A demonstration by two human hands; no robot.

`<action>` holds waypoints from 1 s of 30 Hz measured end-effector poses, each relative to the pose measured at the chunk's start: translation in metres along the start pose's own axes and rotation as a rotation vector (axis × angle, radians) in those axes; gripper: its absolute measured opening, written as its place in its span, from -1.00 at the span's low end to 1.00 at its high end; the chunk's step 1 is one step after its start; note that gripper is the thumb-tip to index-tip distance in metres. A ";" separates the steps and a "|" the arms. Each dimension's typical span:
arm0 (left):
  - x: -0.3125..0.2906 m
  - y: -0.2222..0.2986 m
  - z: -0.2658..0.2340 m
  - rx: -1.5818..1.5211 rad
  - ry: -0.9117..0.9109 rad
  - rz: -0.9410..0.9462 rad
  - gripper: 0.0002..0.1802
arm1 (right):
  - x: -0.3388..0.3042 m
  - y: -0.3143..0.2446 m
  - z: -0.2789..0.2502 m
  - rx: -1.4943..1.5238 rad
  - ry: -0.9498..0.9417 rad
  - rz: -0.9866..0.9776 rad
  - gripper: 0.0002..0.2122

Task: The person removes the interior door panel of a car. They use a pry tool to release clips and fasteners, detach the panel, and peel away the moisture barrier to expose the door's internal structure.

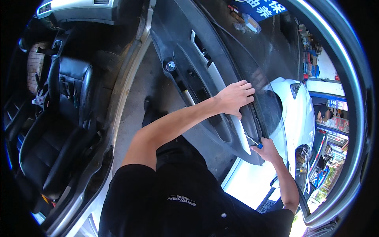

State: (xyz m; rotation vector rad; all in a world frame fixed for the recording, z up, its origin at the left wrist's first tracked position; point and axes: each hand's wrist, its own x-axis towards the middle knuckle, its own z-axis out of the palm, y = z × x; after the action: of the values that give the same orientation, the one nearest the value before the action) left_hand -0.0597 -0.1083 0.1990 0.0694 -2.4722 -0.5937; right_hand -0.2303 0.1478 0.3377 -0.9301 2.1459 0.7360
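A dark car door panel (223, 132) with silver trim (241, 136) stretches in front of me, its door open. Across the panel's upper part lies my left hand (235, 96), fingers extended over the edge beside the window glass (272, 114) and thumb lower on the panel. Close to the panel's rear end, my right hand (270, 150) is closed around the blue handle of a screwdriver (259, 145). Its thin metal shaft points at the panel near the end of the silver trim. Whether the tip touches the panel is too small to tell.
On the left is the car's interior with a black leather seat (51, 152) and the door sill (122, 94). A white car (296, 114) stands beyond the door. Another person (324, 114) is at the far right, near shelves. A blue sign (262, 8) lies at the top.
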 end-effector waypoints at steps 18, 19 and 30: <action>0.013 0.000 0.065 -0.002 0.218 -0.022 -0.68 | 0.038 0.014 -0.007 0.118 -0.040 -0.187 -0.66; 0.015 -0.001 0.071 0.006 0.238 0.005 -0.70 | 0.041 0.018 -0.006 0.079 -0.072 -0.131 -0.66; 0.035 -0.012 0.121 0.032 0.556 -0.074 -0.76 | 0.095 0.042 -0.024 0.162 -0.080 -0.310 -0.71</action>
State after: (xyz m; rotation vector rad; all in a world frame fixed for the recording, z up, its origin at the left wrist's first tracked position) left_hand -0.1572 -0.0776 0.1247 0.2976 -1.9442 -0.4856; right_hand -0.3210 0.1178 0.2899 -1.0938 1.9010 0.4322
